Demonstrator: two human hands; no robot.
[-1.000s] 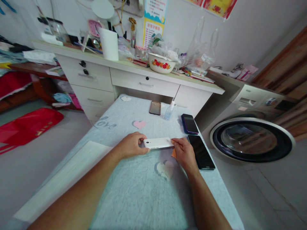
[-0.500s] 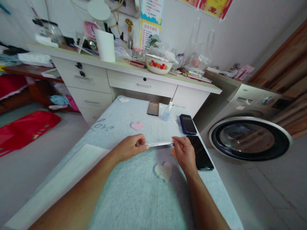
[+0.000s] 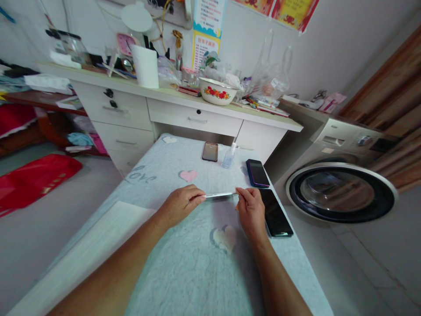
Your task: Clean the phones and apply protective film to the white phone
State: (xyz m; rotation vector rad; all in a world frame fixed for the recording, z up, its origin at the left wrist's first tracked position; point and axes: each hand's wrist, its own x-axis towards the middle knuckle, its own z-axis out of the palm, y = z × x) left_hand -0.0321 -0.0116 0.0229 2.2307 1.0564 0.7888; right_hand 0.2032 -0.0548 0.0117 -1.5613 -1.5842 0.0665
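Observation:
A thin, flat, white-edged object (image 3: 220,195) is held level above the table, seen almost edge-on, so its kind is unclear. My left hand (image 3: 184,202) pinches its left end between thumb and fingers. At the opposite end, my right hand (image 3: 251,208) is closed around a small orange piece (image 3: 236,207), perhaps cloth, mostly hidden by the fingers. That hand is also at the object's right tip. Just right of it lies a black-screened tablet (image 3: 276,214), with a dark phone (image 3: 257,172) above.
Farther back on the cloth-covered table (image 3: 194,272) are a phone case (image 3: 210,151) and a clear spray bottle (image 3: 228,157). A long white sheet (image 3: 108,232) lies under my left forearm. Behind stands a desk with a flowered bowl (image 3: 217,92); a washing machine (image 3: 342,188) is at right.
The white-edged object has tilted to a thinner edge-on view, its right end slightly raised. My left hand has shifted slightly right, its fingers straighter along the object's end.

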